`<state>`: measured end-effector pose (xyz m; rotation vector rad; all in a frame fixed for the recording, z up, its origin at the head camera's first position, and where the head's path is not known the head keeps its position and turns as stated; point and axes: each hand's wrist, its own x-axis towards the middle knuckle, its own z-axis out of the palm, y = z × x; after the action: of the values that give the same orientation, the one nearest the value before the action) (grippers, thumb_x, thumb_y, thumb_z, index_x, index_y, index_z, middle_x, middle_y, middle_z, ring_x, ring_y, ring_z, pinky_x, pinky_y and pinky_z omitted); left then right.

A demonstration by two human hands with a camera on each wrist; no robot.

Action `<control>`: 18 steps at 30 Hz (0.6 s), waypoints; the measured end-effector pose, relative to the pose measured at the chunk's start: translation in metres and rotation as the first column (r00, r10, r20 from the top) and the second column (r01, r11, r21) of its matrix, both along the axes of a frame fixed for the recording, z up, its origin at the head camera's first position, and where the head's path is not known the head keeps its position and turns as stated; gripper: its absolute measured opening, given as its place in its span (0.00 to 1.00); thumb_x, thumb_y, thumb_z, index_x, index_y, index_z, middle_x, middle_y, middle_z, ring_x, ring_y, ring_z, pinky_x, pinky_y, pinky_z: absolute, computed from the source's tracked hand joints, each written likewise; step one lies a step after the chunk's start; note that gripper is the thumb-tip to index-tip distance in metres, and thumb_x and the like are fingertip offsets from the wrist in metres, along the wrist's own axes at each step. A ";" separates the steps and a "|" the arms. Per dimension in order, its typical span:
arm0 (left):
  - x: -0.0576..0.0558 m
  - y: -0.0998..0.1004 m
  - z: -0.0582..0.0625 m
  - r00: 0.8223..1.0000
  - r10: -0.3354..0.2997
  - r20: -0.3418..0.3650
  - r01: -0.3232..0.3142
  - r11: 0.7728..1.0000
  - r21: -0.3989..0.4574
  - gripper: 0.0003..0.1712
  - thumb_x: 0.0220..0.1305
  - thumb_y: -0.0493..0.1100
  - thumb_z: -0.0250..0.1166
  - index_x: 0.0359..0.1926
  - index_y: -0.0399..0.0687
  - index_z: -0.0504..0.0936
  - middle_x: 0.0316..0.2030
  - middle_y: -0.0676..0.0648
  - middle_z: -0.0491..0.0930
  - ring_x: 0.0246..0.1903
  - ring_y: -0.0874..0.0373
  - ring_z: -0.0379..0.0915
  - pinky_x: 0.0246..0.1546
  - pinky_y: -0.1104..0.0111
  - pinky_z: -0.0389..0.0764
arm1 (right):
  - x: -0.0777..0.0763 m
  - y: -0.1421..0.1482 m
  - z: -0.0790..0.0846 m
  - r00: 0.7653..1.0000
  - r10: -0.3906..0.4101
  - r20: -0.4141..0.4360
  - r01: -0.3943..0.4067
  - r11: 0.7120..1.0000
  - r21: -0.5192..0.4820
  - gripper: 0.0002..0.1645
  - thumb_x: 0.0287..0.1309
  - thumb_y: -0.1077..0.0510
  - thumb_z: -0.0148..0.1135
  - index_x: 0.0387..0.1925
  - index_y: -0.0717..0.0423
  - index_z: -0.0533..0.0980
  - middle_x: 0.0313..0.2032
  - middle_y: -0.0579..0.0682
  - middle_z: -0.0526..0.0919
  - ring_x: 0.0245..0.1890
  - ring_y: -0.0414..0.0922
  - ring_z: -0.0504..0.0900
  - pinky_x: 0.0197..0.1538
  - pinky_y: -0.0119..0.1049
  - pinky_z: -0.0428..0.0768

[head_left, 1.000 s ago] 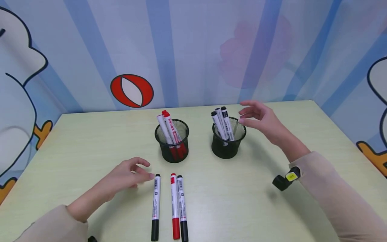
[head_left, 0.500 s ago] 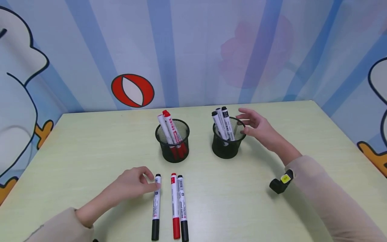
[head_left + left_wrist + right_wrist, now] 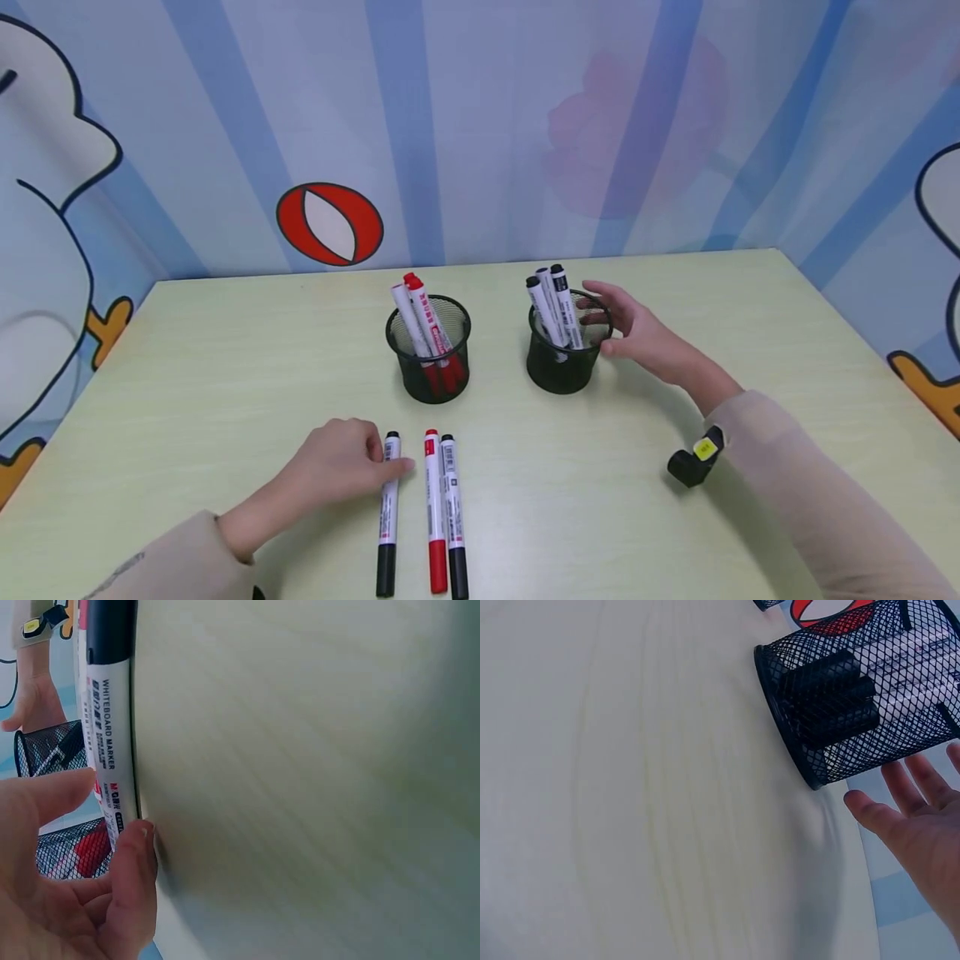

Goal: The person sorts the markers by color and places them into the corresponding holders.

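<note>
A black whiteboard marker lies on the bench between half-closed thumb and fingers of the left hand, hold unclear, where overshooting could roll the red marker, while the right hand, spread and empty, could push over the adjacent mesh cup.

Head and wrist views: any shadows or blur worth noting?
Head view: soft shadow on the table beside the right sleeve; left wrist view: large lettering on the whiteboard marker is legible, smallest print isn't; right wrist view: soft-edged shadow near the mesh cup.
</note>
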<state>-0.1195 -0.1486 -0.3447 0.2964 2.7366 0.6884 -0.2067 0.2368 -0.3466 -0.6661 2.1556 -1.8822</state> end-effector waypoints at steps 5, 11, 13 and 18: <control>-0.001 0.004 -0.004 1.000 -0.007 0.013 0.007 1.000 -0.025 0.20 0.50 0.54 0.70 0.17 0.47 0.72 0.12 0.51 0.67 0.15 0.59 0.62 0.19 0.71 0.59 | 0.000 -0.001 -0.003 0.999 0.040 0.026 -0.040 0.999 0.004 0.66 0.37 0.39 0.74 0.70 0.58 0.47 0.64 0.63 0.57 0.59 0.45 0.65 0.53 0.31 0.71; 0.001 0.007 -0.004 1.000 0.000 0.018 0.001 0.999 -0.041 0.17 0.51 0.50 0.69 0.18 0.47 0.73 0.12 0.51 0.67 0.14 0.60 0.62 0.18 0.71 0.59 | 0.002 -0.004 -0.004 0.995 -0.001 0.097 -0.006 0.997 0.079 0.59 0.43 0.63 0.72 0.70 0.54 0.46 0.64 0.58 0.58 0.61 0.47 0.61 0.56 0.32 0.69; 0.002 0.008 -0.002 1.000 -0.006 -0.001 0.006 0.998 -0.070 0.15 0.51 0.50 0.69 0.20 0.47 0.74 0.13 0.51 0.68 0.14 0.60 0.62 0.17 0.71 0.59 | 0.002 -0.005 -0.003 0.995 -0.012 0.098 0.004 0.996 0.086 0.58 0.42 0.67 0.70 0.70 0.55 0.46 0.64 0.57 0.59 0.61 0.48 0.61 0.56 0.32 0.69; 0.003 0.007 0.001 0.997 -0.038 -0.066 0.030 0.992 -0.121 0.10 0.51 0.47 0.68 0.26 0.47 0.77 0.16 0.52 0.70 0.15 0.60 0.64 0.14 0.71 0.62 | 0.003 -0.007 -0.004 0.996 -0.026 0.090 0.020 0.997 0.069 0.57 0.41 0.72 0.68 0.69 0.57 0.46 0.63 0.57 0.60 0.59 0.46 0.63 0.54 0.32 0.71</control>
<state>-0.1165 -0.1416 -0.3440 0.3444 2.8161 0.5115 -0.2040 0.2297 -0.3505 -0.5339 2.1686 -1.8046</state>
